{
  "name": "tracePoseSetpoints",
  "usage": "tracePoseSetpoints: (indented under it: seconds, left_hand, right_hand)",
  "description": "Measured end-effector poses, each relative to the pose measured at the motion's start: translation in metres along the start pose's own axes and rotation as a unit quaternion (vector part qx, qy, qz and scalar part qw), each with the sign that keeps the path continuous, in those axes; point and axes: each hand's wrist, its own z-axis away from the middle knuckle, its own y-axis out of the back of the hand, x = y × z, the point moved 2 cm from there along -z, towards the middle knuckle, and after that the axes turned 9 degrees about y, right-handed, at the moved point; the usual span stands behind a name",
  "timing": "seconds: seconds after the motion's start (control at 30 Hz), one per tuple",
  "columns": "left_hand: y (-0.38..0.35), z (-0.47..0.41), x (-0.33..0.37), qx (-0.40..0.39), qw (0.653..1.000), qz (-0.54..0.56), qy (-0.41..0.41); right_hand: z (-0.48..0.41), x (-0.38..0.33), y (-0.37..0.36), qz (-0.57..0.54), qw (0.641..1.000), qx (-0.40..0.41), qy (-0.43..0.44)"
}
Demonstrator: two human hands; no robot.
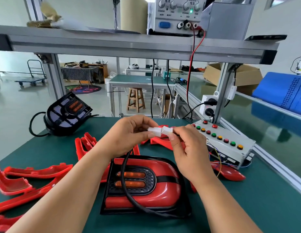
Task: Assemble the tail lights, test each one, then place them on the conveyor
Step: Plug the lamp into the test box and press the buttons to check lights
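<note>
An assembled red tail light (pixel 144 187) with two amber strips lies on the green bench in front of me. Its black cable (pixel 125 182) runs up across the lens into my left hand (pixel 128 135). That hand pinches a white plug (pixel 154 132). My right hand (pixel 185 148) pinches a second white connector (pixel 166 129), and the two connectors meet end to end above the bench. A grey test box (pixel 223 142) with red, green and amber buttons sits just right of my hands. A tail light without its red cover (pixel 67 113) stands tilted at the back left.
Several loose red lens covers (pixel 33 175) lie at the left and behind my hands. A power supply (pixel 176 15) with a lit green lamp sits on the shelf above, red and black leads hanging down. The green conveyor (pixel 264 123) runs along the right, with a blue item (pixel 281 91) beyond it.
</note>
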Motion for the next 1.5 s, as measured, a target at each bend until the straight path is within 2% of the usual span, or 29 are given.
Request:
tracePoseSetpoints:
  seconds: [0.17, 0.3, 0.63, 1.0, 1.1, 1.17, 1.37, 1.5]
  left_hand:
    - [0.003, 0.003, 0.007, -0.001, 1.0, 0.002, 0.004]
    - [0.008, 0.004, 0.009, -0.01, 0.997, -0.071, 0.016]
    - [0.012, 0.004, 0.009, 0.007, 0.992, -0.117, 0.047]
    - [0.009, 0.005, 0.009, -0.003, 0.989, -0.132, 0.061]
    - [0.018, 0.009, 0.014, -0.031, 0.985, -0.149, 0.083]
    - [0.028, 0.019, 0.013, -0.037, 0.98, -0.164, 0.103]
    - [0.041, 0.053, -0.013, 0.003, 0.952, -0.254, 0.172]
    - [0.044, 0.062, -0.024, 0.073, 0.917, -0.344, 0.191]
  right_hand:
    - [0.001, -0.001, -0.001, 0.008, 1.0, -0.022, -0.003]
    - [0.0, -0.002, -0.003, 0.018, 0.998, -0.061, 0.014]
    - [-0.001, 0.003, -0.002, -0.034, 0.994, -0.104, 0.014]
    - [-0.001, -0.002, -0.01, -0.046, 0.996, -0.072, 0.026]
    - [0.002, -0.002, -0.013, 0.012, 0.996, -0.089, 0.017]
    - [0.005, 0.001, -0.013, 0.061, 0.992, -0.106, 0.003]
    - [0.013, 0.011, -0.024, 0.071, 0.98, -0.181, -0.037]
    - [0.016, 0.016, -0.03, 0.05, 0.978, -0.192, -0.063]
